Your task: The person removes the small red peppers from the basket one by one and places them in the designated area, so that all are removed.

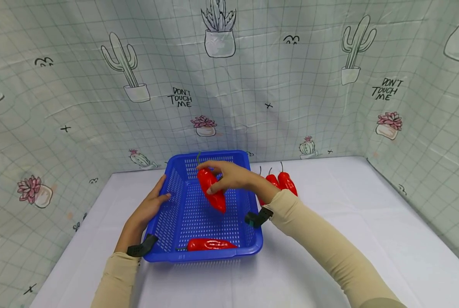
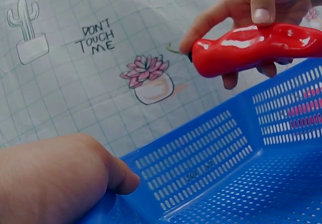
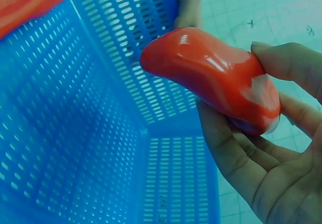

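My right hand point(image 1: 233, 175) holds a glossy red chili pepper point(image 1: 207, 185) between thumb and fingers, above the blue plastic basket point(image 1: 164, 256). The pepper's thin green stem points to the far side and its tip slants down toward me. In the right wrist view the thumb lies on one side of the pepper point(image 3: 201, 58) and the other fingers support it from beneath. My left hand point(image 1: 148, 209) grips the basket's left rim, its thumb over the inner side. Another red chili pepper point(image 1: 211, 244) lies inside the basket along the near wall.
Several more red chili peppers point(image 1: 287, 183) lie on the white table point(image 1: 329, 205) just right of the basket, partly hidden by my right forearm. A grid-patterned cloth point(image 1: 244, 85) with cactus drawings hangs behind the table and at both sides.
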A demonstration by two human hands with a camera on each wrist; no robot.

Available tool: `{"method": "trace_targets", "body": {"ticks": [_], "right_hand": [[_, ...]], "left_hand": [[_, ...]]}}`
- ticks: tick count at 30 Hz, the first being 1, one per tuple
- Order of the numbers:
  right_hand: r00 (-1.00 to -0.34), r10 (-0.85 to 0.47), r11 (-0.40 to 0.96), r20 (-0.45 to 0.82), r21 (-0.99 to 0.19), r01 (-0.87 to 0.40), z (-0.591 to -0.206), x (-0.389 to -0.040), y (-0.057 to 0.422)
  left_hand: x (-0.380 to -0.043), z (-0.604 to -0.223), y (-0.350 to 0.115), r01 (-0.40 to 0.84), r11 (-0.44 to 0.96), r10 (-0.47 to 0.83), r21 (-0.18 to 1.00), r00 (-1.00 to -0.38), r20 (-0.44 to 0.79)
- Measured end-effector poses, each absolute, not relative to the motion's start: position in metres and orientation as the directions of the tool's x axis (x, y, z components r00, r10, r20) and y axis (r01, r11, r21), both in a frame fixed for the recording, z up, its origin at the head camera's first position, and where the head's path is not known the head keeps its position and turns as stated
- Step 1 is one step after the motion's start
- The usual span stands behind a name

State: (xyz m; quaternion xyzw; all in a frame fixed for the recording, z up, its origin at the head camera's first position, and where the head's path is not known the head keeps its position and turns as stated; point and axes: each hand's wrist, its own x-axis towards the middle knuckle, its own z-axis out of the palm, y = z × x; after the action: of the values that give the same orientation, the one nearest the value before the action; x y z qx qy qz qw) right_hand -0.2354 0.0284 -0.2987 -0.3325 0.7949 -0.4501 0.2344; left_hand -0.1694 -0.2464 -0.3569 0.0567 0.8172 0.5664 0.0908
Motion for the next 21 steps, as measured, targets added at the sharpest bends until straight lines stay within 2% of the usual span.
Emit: {"method": "trace_targets", "body": {"ticks": [21], "right_hand": [[-0.707,-0.706,0.363,-0.051,-0.882,-0.3,-0.288,-0.247,0.056]], "left_hand": [[-0.169,-0.357,-0.246,-0.024,0.332,0.199,0.943,-0.975,-0.095]]}}
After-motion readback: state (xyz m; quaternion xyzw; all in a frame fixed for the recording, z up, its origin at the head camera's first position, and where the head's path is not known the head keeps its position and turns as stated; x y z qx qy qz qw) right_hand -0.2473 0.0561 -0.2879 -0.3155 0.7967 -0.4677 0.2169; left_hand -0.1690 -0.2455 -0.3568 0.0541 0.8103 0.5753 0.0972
